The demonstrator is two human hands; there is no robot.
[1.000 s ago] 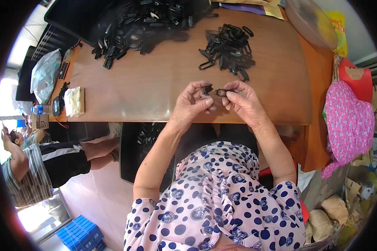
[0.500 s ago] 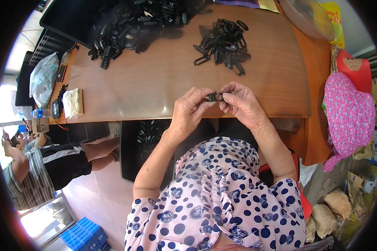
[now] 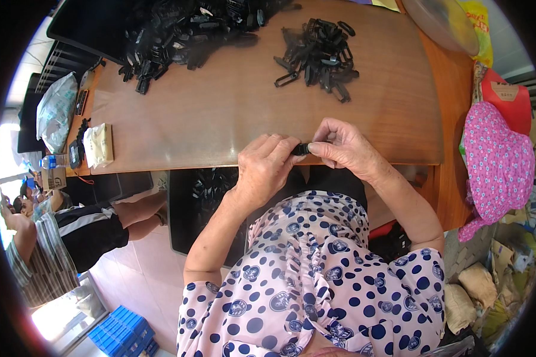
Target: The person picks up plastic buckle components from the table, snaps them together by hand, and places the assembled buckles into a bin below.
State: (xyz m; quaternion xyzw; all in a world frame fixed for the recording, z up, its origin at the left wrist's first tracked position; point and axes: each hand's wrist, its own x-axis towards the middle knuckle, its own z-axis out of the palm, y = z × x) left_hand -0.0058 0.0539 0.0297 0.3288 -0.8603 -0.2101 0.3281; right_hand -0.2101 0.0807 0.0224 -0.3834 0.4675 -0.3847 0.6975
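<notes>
Between my two hands, just over the table's near edge, is a small black plastic part point(image 3: 301, 149). My left hand point(image 3: 267, 159) is closed round its left end. At its right end, my right hand point(image 3: 346, 150) pinches it between thumb and forefinger. Beyond my hands lies a small pile of black plastic pieces point(image 3: 324, 53), some of them oblong loops. A much bigger heap of black pieces point(image 3: 190, 33) covers the far left of the table. The fingers hide much of the held part, so its exact kind does not show.
The wooden table point(image 3: 220, 113) carries a tissue pack point(image 3: 99, 146) at its left edge. Below it stands a black bin point(image 3: 187, 220) with more black pieces. A pink flowered hat point(image 3: 499, 160) hangs at the right. On the left is another person point(image 3: 71, 238); blue crates point(image 3: 122, 333) stand lower left.
My hands have come slightly nearer my body with the black part, and it has turned between them. The left fingers now wrap further over it. My right elbow has swung outward.
</notes>
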